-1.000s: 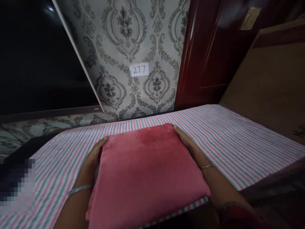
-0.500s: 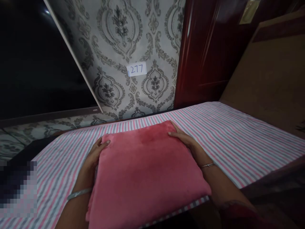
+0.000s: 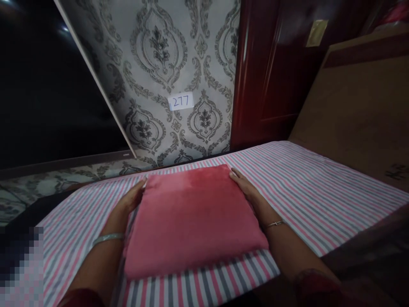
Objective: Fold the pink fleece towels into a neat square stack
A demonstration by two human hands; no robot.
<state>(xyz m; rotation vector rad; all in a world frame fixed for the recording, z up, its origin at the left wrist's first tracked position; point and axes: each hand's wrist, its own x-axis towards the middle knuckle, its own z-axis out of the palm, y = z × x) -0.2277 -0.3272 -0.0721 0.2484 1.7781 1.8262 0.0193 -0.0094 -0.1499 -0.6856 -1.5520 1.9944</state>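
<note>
Item: folded pink cloth [image 3: 194,219], soft-napped, laid flat on the striped sheet [image 3: 319,192] of a bed, near the front edge, with a strip of sheet shown in front of it.

Left hand [image 3: 131,200]: laid flat along the left side of the cloth, palm turned inward, fingers held together and extended toward the far left corner, where the fingertips [image 3: 143,183] are pressed against the fold. Nothing is pinched. A pale bangle [image 3: 107,238] is worn at the wrist; the forearm is stretched forward from the lower left.

Right hand [image 3: 247,189]: laid flat along the right side of the cloth, fingers together and extended to the far right corner, palm set against the edge. Nothing is gripped. A thin bracelet [image 3: 274,224] is worn at the wrist; the forearm is stretched in from the lower right.

Surroundings: patterned wallpaper [image 3: 166,55] behind the bed, fitted with a small label [image 3: 180,101] marked 277; a dark red wooden door [image 3: 271,68] to its right; a brown board [image 3: 358,106] at the right of the bed.
</note>
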